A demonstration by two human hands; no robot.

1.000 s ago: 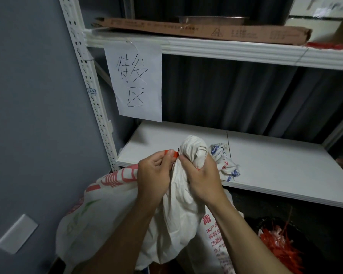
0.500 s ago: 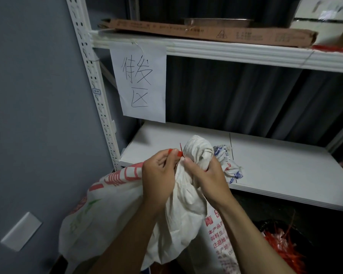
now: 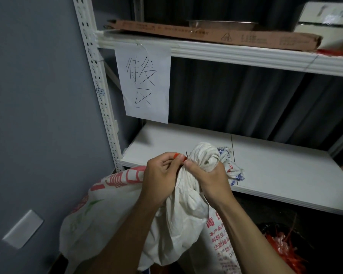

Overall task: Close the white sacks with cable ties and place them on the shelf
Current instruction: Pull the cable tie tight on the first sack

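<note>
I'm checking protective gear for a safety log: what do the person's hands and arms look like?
The left hand and right hand are bare, ungloved. The left forearm and right forearm are uncovered to the picture's lower edge; no sleeve, watch, ring or wristband shows.

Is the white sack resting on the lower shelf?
No, the white sack is in front of the lower shelf, its neck gripped by the right hand while the left hand pinches a red cable tie.

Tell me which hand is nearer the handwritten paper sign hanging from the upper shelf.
Left. The left hand, pinching the red cable tie, sits straight below the paper sign. The right hand, gripping the white sack at its neck, is about as low but farther right.
</note>
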